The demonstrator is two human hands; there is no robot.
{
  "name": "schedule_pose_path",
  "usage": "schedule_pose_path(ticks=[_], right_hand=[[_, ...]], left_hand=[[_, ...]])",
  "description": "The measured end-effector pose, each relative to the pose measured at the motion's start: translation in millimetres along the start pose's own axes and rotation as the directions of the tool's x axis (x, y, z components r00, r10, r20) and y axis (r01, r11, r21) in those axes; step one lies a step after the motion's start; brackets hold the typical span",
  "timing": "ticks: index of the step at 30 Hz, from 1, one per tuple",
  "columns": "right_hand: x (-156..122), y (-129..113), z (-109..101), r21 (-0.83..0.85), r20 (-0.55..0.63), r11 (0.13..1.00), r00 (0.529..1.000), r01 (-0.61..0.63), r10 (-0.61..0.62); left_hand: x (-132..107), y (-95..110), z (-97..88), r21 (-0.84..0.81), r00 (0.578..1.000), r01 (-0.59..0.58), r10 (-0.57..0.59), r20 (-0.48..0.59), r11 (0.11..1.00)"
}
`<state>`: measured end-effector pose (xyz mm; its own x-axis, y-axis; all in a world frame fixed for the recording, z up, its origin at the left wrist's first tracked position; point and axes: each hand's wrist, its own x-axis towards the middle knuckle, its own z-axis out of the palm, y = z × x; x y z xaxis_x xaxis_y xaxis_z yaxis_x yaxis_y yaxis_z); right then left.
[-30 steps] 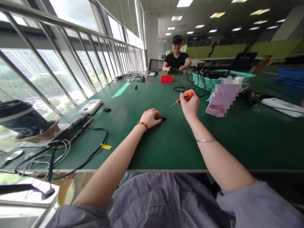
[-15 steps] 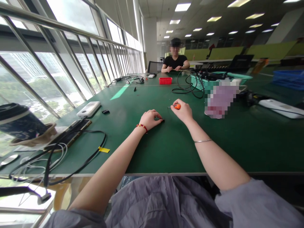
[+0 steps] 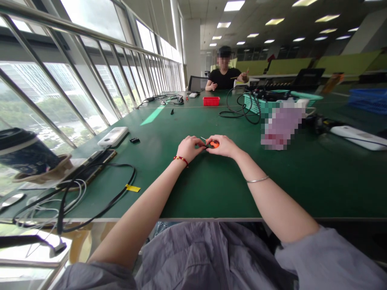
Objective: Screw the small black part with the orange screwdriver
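My left hand [image 3: 190, 147] rests on the green table [image 3: 211, 189], its fingers closed over a small black part that is almost wholly hidden. My right hand [image 3: 222, 146] lies right beside it, fingers wrapped round a small screwdriver with an orange handle [image 3: 214, 143]. The thin metal shaft points up and left, toward the left hand's fingertips. The two hands touch or nearly touch at the fingertips.
A white power bank [image 3: 114, 136], a small black piece [image 3: 134, 140], a phone [image 3: 90, 167], looped black cable [image 3: 99, 193] and a cup [image 3: 27, 155] lie at the left. A red box [image 3: 211, 101], a green basket [image 3: 256, 102] with cables and another person [image 3: 225, 72] are farther away.
My right hand has come down and left with the screwdriver, from raised above the table to beside my left hand. The left hand has stayed on the black part.
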<state>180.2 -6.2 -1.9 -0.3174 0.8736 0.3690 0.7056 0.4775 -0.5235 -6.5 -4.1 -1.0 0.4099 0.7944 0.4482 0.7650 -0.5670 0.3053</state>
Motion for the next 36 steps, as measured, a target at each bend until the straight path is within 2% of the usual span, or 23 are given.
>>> schedule_pose_path(ticks=[5,11,19,24,29,36], right_hand=[[-0.1,-2.2,1.3,-0.052,0.027,0.998,0.999,0.035,-0.033],[-0.4,-3.4,0.6,-0.194,0.036,0.981,0.999,0.025,-0.018],[-1.3,-8.9,-1.3,-0.235,0.012,0.971,1.000,0.028,-0.025],[-1.2,-9.5,-2.0,-0.247,0.027,0.968,0.999,0.037,-0.031],[-0.7,-9.0,-2.2,-0.245,0.032,0.969,0.999,0.035,-0.028],[-1.9,-9.7,-2.9,-0.227,0.032,0.974,0.999,0.021,-0.014]], left_hand=[[0.0,0.7,2.0,-0.078,0.999,0.013,-0.016,-0.030,0.997],[-0.8,2.0,3.4,-0.138,0.998,0.021,-0.028,-0.047,0.990],[0.4,-1.0,6.3,-0.305,0.990,0.123,-0.139,-0.030,0.944],[0.1,-4.3,8.0,-0.361,0.989,0.134,-0.147,-0.008,0.923],[-0.1,-4.6,7.7,-0.319,0.991,0.124,-0.136,-0.016,0.939],[-0.5,-2.6,5.1,-0.173,0.998,0.031,-0.041,-0.056,0.984]])
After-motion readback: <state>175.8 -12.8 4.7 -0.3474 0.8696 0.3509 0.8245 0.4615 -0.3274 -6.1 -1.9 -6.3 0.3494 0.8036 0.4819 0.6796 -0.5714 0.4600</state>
